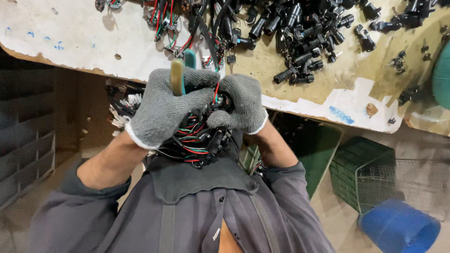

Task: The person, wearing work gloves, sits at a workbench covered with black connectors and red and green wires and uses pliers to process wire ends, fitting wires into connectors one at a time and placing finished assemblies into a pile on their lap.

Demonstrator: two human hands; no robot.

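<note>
Left hand (164,105): grey knitted glove with white cuff, clenched around a pair of pliers (180,75) whose two rounded handles, one tan and one teal, stick up out of the fist.

Right hand (239,105): matching glove, fingers curled and pinching a small black part (224,100) with a red wire at the top of the bundle, touching the left hand.

Wire bundle (197,140): thin red, green, black and white wires tangled with black cylinder-shaped plugs; it hangs below both hands, over a dark cloth (197,180) on the lap.

Workbench (70,33): worn board, chipped white coating on the left, bare brown on the right, ragged edge just beyond the hands.

On it: a heap of black cylinder parts (304,37), loose and glossy; further wired parts (187,23) lie directly behind the hands.

Below, right: green plastic crate (356,168) with ribbed walls, contents hidden; a wire mesh basket (403,182) beside it; blue round tub (398,229), near the crate.

Left: grey slatted bins (23,150).
</note>
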